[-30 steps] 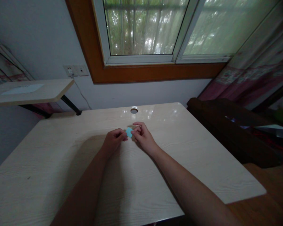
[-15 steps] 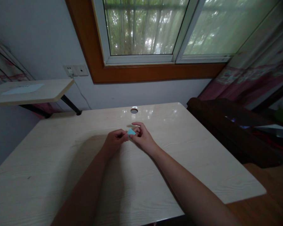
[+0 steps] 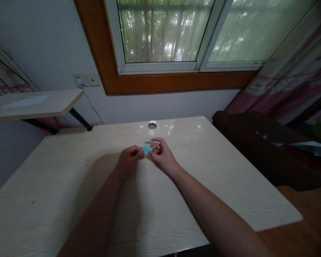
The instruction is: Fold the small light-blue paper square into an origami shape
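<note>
A small light-blue piece of folded paper (image 3: 147,149) is pinched between both my hands over the middle of a pale wooden desk (image 3: 69,185). My left hand (image 3: 128,160) grips its left edge with thumb and fingertips closed. My right hand (image 3: 162,155) holds its right edge, fingers curled and closed on it. Both forearms reach in from the bottom of the view.
A round cable hole (image 3: 152,125) lies in the desk just beyond my hands. A small side shelf (image 3: 34,103) stands at the left under a wall socket (image 3: 86,80). A dark wooden bed frame (image 3: 259,142) and curtain are on the right, a window behind.
The blue paper has turned slightly between my fingertips, lying flatter half a second ago and standing more upright now. My hands stay in the same spot.
</note>
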`<state>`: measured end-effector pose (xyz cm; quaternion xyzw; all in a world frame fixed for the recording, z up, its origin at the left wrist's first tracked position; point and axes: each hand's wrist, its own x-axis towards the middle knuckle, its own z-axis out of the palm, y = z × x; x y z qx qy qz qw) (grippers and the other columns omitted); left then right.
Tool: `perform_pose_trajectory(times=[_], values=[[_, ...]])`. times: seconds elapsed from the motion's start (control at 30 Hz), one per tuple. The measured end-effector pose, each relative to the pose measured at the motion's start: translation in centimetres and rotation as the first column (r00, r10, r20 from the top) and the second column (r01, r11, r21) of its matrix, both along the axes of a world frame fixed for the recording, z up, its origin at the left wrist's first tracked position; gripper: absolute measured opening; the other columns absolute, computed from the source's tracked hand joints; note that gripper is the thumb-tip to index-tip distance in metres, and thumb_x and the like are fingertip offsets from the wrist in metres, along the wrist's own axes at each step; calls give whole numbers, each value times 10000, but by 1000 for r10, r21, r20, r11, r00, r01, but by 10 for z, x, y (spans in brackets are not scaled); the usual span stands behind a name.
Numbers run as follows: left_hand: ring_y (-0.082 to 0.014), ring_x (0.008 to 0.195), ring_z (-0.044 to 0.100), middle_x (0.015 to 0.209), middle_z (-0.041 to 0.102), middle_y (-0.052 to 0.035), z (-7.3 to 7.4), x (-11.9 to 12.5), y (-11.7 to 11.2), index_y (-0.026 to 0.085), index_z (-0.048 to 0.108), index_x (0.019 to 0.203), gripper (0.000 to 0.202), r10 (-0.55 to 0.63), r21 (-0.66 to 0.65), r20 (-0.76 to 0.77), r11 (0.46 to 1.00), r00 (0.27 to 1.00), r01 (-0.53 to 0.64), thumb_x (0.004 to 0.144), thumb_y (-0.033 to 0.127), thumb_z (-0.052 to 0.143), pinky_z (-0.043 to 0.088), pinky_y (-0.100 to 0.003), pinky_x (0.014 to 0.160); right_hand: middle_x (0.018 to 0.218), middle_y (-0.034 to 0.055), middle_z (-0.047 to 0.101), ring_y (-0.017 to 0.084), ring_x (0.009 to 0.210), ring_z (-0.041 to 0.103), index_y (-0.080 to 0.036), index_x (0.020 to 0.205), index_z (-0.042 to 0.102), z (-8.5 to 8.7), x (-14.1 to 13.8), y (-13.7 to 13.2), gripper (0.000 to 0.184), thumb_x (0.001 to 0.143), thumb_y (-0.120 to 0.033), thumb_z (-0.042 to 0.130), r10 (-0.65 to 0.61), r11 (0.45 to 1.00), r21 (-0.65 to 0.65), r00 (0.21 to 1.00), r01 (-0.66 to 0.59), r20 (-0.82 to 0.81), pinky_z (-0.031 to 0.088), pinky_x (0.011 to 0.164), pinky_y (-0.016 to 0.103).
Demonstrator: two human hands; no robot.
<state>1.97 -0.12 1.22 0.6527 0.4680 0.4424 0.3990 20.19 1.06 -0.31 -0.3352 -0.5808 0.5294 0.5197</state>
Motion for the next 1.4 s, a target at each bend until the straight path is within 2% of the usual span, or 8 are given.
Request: perform_pose_trajectory(times=[0.27,0.87,1.4], values=[[-150,676,626,694,680,-20,2,1,-1,163,668,728,217,40,-9,29,999,999,-40,831,344,608,486,-254,679,788,-54,546,71,545,420,-254,1203,451,2,0,1,526,735,-216,688,-40,999,-32,999,40,-18,323,531,211],[-151,674,649,717,698,-33,-3,-1,1,164,687,761,230,22,-14,27,1000,999,-21,854,330,559,526,-260,673,724,-55,582,111,619,508,-251,1179,436,8,-1,1,531,711,-242,689,-119,991,-59,992,116,-48,376,557,227],[-152,680,651,740,718,-44,-2,1,1,161,703,777,232,13,-21,13,1000,1000,-13,858,325,560,530,-256,672,760,-46,591,114,644,526,-252,1178,442,6,0,2,522,720,-240,690,-135,990,-58,989,131,-63,409,582,233]])
